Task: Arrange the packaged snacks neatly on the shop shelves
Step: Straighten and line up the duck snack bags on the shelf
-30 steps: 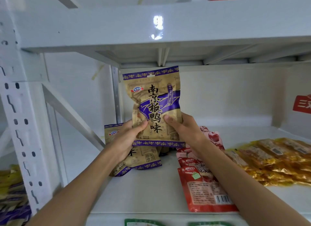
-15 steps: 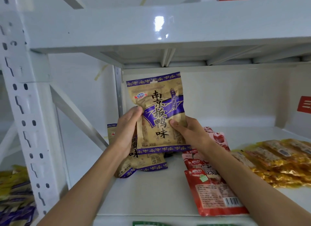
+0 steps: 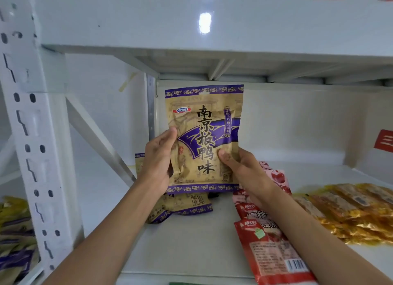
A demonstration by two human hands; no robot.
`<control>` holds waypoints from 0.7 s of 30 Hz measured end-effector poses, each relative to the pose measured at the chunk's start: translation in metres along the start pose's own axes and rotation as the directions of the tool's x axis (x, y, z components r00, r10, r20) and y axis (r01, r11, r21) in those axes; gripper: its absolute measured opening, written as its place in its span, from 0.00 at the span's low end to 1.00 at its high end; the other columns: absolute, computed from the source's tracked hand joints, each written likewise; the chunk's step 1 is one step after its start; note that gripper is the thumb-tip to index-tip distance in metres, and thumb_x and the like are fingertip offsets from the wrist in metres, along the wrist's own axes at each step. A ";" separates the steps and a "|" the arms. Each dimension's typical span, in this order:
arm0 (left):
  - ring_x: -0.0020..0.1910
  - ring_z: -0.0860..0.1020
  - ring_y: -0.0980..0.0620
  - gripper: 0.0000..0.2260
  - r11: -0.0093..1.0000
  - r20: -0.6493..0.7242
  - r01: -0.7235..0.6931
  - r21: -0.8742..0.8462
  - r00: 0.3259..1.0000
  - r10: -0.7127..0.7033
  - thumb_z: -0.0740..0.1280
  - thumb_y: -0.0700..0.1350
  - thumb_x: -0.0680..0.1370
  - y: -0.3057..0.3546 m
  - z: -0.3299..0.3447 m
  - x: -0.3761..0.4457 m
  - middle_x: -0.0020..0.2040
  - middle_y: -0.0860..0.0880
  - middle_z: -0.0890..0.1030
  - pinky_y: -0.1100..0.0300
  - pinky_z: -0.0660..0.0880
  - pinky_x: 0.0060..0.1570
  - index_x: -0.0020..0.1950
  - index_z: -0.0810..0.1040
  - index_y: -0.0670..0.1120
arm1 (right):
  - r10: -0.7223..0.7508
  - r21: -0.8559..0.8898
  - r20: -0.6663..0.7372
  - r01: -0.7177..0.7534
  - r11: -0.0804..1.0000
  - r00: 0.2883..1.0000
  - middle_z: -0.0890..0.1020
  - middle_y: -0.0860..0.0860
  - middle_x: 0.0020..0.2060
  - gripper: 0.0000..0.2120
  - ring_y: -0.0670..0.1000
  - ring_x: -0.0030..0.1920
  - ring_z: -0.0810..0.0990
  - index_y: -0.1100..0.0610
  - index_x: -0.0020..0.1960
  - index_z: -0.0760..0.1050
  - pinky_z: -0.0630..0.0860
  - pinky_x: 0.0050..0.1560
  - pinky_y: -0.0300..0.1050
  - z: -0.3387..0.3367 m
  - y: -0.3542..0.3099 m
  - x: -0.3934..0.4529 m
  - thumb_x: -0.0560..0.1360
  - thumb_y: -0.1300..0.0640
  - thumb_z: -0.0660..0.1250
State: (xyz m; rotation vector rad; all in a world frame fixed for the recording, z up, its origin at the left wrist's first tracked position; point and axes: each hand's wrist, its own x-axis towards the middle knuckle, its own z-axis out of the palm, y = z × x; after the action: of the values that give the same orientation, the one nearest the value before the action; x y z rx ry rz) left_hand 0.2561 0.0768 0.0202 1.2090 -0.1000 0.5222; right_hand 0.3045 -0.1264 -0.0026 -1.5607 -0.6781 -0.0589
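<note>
A tan and purple snack bag (image 3: 205, 136) with large black characters stands upright over the white shelf (image 3: 191, 242), held between both hands. My left hand (image 3: 158, 161) grips its left edge, thumb on the front. My right hand (image 3: 242, 165) grips its lower right edge, thumb pressed on the front. Below and behind it lie more bags of the same kind (image 3: 187, 206), partly hidden by the held bag and my left wrist.
Red snack packs (image 3: 272, 248) lie under my right forearm, with a pink cherry-print pack (image 3: 276, 174) behind them. Golden packs (image 3: 350, 210) are piled at the right. A white perforated upright (image 3: 27, 136) and diagonal brace stand left; more bags (image 3: 14, 238) lie beyond it.
My left hand has slid up the bag's left edge from the bottom corner to the middle. The bag sits slightly lower and closer to the shelf pile.
</note>
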 end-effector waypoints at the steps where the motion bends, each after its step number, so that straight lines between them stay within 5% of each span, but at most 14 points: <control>1: 0.51 0.87 0.44 0.15 1.000 -0.007 0.000 0.006 1.000 0.000 0.70 0.56 0.80 -0.001 0.000 -0.001 0.53 0.43 0.88 0.47 0.83 0.50 0.57 0.82 0.46 | 0.003 -0.003 -0.001 -0.003 1.000 1.000 0.88 0.50 0.57 0.19 0.54 0.56 0.88 0.55 0.65 0.76 0.83 0.60 0.58 0.000 0.001 -0.001 0.80 0.45 0.67; 6: 0.54 0.86 0.41 0.17 1.000 0.008 -0.022 0.009 1.000 0.022 0.75 0.56 0.72 0.000 -0.001 -0.003 0.53 0.43 0.88 0.46 0.83 0.52 0.56 0.83 0.47 | 0.052 0.069 -0.062 -0.048 0.996 0.997 0.88 0.51 0.54 0.17 0.55 0.54 0.88 0.55 0.63 0.78 0.82 0.61 0.62 -0.003 0.005 0.000 0.80 0.45 0.68; 10: 0.54 0.86 0.45 0.14 0.957 0.148 -0.031 0.290 0.989 -0.013 0.73 0.60 0.73 -0.006 0.006 -0.010 0.53 0.49 0.88 0.44 0.79 0.59 0.54 0.84 0.55 | 0.064 0.140 -0.116 -0.047 0.989 0.991 0.88 0.51 0.54 0.16 0.55 0.53 0.88 0.54 0.63 0.78 0.83 0.60 0.61 -0.007 0.004 0.002 0.80 0.45 0.69; 14: 0.51 0.87 0.42 0.09 0.950 0.090 0.003 0.313 0.995 -0.033 0.74 0.47 0.77 -0.006 0.002 -0.008 0.50 0.45 0.88 0.49 0.82 0.50 0.56 0.83 0.46 | 0.058 0.110 -0.089 -0.048 0.993 0.994 0.89 0.51 0.53 0.14 0.54 0.51 0.89 0.54 0.61 0.79 0.84 0.57 0.60 -0.002 0.001 0.000 0.80 0.46 0.70; 21: 0.48 0.88 0.43 0.16 0.946 0.078 -0.108 0.305 0.993 0.088 0.75 0.48 0.73 -0.008 0.001 -0.012 0.50 0.42 0.88 0.53 0.85 0.45 0.57 0.84 0.43 | -0.001 0.096 -0.062 0.007 0.995 0.998 0.89 0.49 0.50 0.13 0.51 0.49 0.89 0.54 0.59 0.80 0.86 0.47 0.46 -0.002 -0.006 -0.003 0.81 0.46 0.69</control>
State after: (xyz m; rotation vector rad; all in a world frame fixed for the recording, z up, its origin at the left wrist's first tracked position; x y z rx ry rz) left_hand 0.2495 0.0701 0.0096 1.5333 -0.1366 0.6022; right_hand 0.3004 -0.1292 0.0016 -1.4591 -0.6265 -0.0764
